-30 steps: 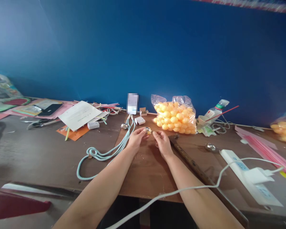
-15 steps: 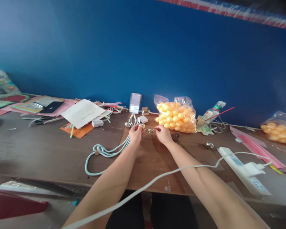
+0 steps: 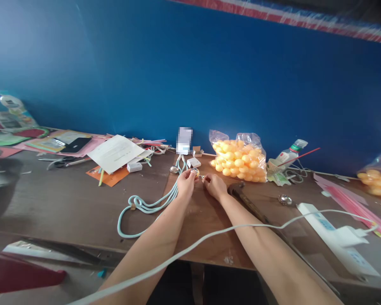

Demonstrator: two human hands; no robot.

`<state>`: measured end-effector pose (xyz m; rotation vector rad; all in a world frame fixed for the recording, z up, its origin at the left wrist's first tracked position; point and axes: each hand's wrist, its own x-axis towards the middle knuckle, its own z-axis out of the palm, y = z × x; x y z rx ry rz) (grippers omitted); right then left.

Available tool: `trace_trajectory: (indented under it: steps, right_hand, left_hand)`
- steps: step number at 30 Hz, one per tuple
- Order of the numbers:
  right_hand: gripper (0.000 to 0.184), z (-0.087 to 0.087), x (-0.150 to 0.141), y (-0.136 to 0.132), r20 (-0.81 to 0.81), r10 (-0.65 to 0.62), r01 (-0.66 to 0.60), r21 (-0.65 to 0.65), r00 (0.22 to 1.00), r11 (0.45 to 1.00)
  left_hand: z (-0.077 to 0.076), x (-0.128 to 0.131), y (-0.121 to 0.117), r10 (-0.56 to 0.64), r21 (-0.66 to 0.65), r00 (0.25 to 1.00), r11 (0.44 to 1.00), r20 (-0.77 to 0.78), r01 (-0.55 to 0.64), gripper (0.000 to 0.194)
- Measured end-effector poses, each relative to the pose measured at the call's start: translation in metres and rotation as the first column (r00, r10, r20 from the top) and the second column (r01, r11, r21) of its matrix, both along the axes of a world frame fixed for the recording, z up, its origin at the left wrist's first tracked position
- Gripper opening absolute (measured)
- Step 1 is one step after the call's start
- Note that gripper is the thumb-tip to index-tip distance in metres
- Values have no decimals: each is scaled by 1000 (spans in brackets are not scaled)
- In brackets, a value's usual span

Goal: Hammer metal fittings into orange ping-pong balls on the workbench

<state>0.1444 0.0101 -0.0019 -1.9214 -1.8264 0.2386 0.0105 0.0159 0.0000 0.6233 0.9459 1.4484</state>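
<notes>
My left hand (image 3: 186, 183) is closed in a pinch on a small shiny ball (image 3: 195, 172), silver and yellowish, above the brown table. My right hand (image 3: 214, 185) pinches the other end of a short silvery chain (image 3: 202, 177) running between the hands; its details are too small to make out. A silver metal ball (image 3: 174, 169) lies just beyond my left hand. A light blue cord (image 3: 139, 202) loops on the table under and beside my left forearm, leading up to a blurred card-like object (image 3: 184, 146) against the wall.
A clear bag of orange balls (image 3: 238, 161) stands behind my right hand. A dark hooked tool (image 3: 247, 203) lies by my right forearm. A white cable (image 3: 209, 238) crosses over both forearms from a power strip (image 3: 336, 237). Papers (image 3: 116, 153) and scissors (image 3: 63, 162) lie left.
My hands have come closer together, and less of the silvery chain shows between them. The view has shifted slightly, uncovering more of the dark tool beside my right arm.
</notes>
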Motion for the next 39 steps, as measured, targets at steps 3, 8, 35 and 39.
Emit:
trace_trajectory:
  steps: [3, 8, 35, 39]
  right_hand:
    - [8, 3, 0, -1, -121, 6, -2, 32, 993, 999]
    - [13, 9, 1, -17, -638, 45, -32, 32, 769, 999]
    - [28, 12, 7, -40, -1000, 29, -124, 28, 0, 992]
    - [27, 9, 7, -39, -1000, 25, -135, 27, -13, 990]
  left_hand:
    - [0, -1, 1, -38, -19, 995, 999, 90, 40, 12]
    - [1, -1, -1, -96, -69, 966, 991, 242, 115, 6]
    - [0, 0, -13, -351, -53, 925, 931, 146, 362, 11]
    - [3, 1, -15, -350, -76, 926, 929, 144, 363, 10]
